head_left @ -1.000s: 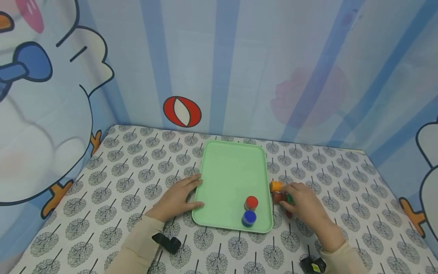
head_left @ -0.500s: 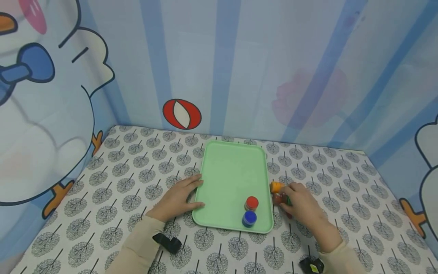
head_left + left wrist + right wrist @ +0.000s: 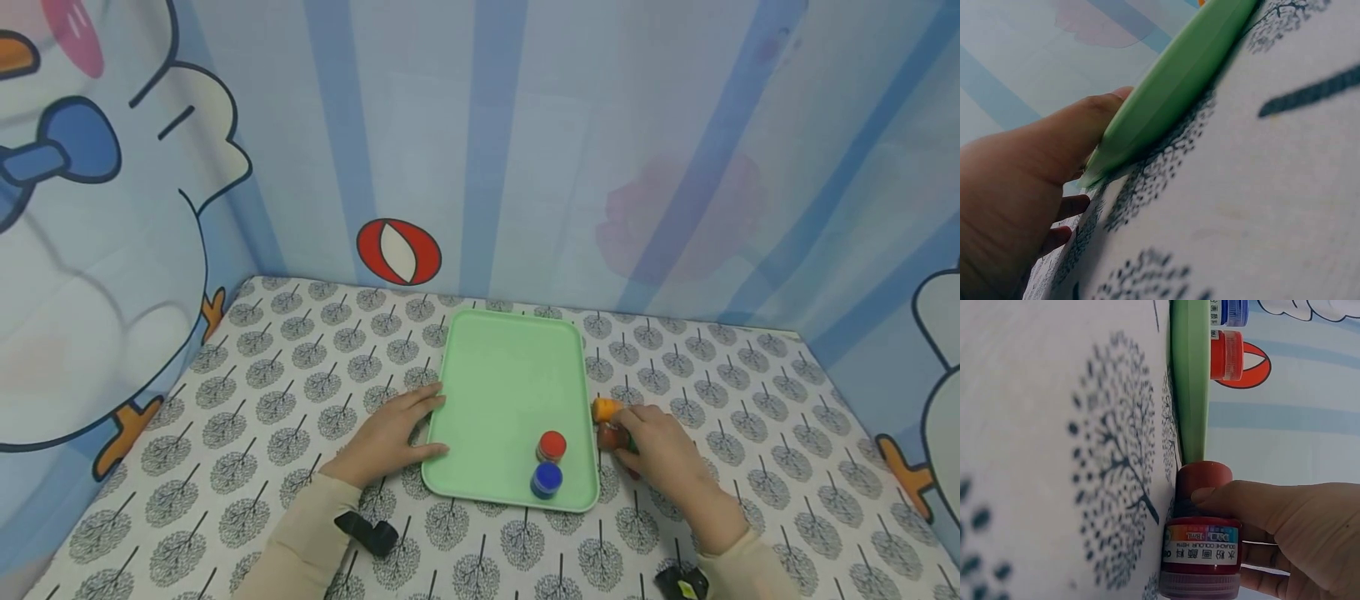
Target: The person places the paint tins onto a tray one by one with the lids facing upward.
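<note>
My left hand [image 3: 390, 437] rests at the left rim of a light green tray [image 3: 510, 367], thumb and fingers spread apart along it. Near the tray's front right corner stand a red-capped paint jar [image 3: 551, 446] and a blue-capped paint jar [image 3: 547, 480]. Just right of the tray, my right hand [image 3: 663, 450] bends over a cluster of paint jars. Its thumb and fingers pinch a green paint jar [image 3: 632, 444], mostly hidden by the hand. A brownish-red jar [image 3: 611, 437] and an orange jar [image 3: 606, 409] lie beside it. A dark red gouache jar [image 3: 1202, 550] is close below the thumb.
The table is covered by a white cloth with a tree print [image 3: 300, 400]. A light blue cartoon curtain [image 3: 525, 167] hangs behind it. Black straps [image 3: 365, 533] sit at both wrists.
My right hand has shifted slightly toward the front and covers more of the green jar. My left hand and the tray hold their place.
</note>
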Action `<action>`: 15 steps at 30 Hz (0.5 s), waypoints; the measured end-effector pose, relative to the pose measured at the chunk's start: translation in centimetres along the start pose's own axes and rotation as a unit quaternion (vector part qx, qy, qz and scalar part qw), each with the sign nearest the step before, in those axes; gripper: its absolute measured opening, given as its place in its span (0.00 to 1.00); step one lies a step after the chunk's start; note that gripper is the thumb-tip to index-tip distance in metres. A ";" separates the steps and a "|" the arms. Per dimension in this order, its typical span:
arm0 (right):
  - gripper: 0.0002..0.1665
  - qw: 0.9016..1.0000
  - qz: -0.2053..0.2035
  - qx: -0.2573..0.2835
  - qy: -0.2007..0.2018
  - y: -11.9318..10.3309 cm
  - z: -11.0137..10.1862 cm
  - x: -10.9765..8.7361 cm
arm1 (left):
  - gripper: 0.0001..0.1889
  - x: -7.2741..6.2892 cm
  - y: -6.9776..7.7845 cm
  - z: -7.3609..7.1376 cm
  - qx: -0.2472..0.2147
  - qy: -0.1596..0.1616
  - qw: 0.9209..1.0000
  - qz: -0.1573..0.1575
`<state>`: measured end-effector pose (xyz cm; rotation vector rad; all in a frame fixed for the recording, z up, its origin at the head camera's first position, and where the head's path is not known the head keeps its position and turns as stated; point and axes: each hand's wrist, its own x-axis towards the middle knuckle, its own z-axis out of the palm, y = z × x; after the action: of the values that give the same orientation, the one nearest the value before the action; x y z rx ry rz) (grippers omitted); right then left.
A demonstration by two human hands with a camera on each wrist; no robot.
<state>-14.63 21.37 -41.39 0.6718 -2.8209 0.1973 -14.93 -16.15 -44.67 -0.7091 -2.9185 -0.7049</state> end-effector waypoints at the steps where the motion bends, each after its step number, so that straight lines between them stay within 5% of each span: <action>1: 0.21 1.000 -0.003 -0.003 0.001 0.0 0.0 0.0 | 0.40 0.0 0.0 0.0 -0.001 -0.001 1.000 -0.001; 15: 0.22 1.000 0.002 -0.017 -0.003 0.0 -0.1 -0.1 | 0.40 -0.1 0.2 -0.2 -0.004 -0.007 1.000 -0.005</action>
<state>-14.50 21.45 -41.33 0.6613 -2.8240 0.1489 -14.77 -16.14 -44.46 -0.7045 -2.9357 -0.7165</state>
